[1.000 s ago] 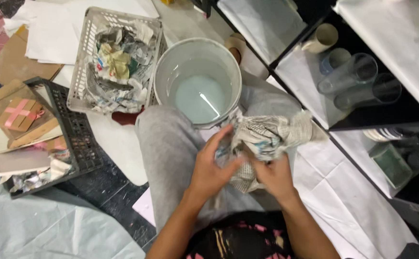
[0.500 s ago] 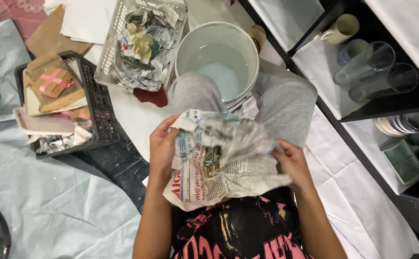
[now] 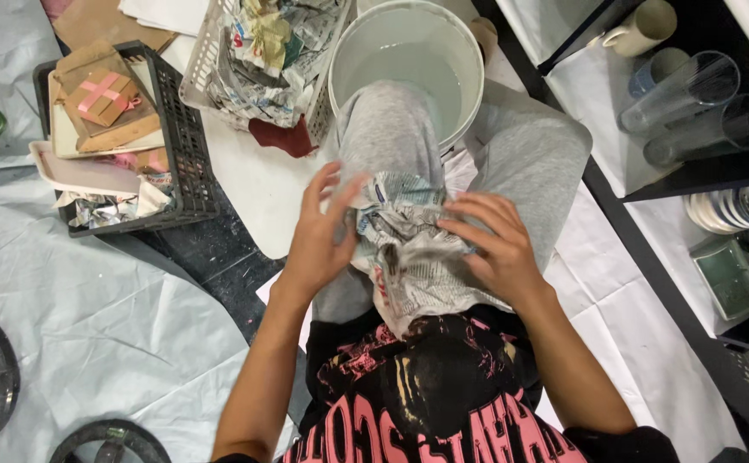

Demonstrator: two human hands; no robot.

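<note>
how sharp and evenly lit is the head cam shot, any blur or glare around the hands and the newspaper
Head view: light is soft and even, with no hard shadows. The left hand shows slight motion blur at its fingertips; the right hand and the crumpled newspaper look sharper. There is mild glare on the clear cups at right and a pale sheen inside the white bucket. Edges bend slightly from the wide lens.

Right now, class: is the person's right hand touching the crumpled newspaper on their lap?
Touching. The head view shows the right hand lying flat on the crumpled newspaper, fingers pressed onto it with no gap.
</note>
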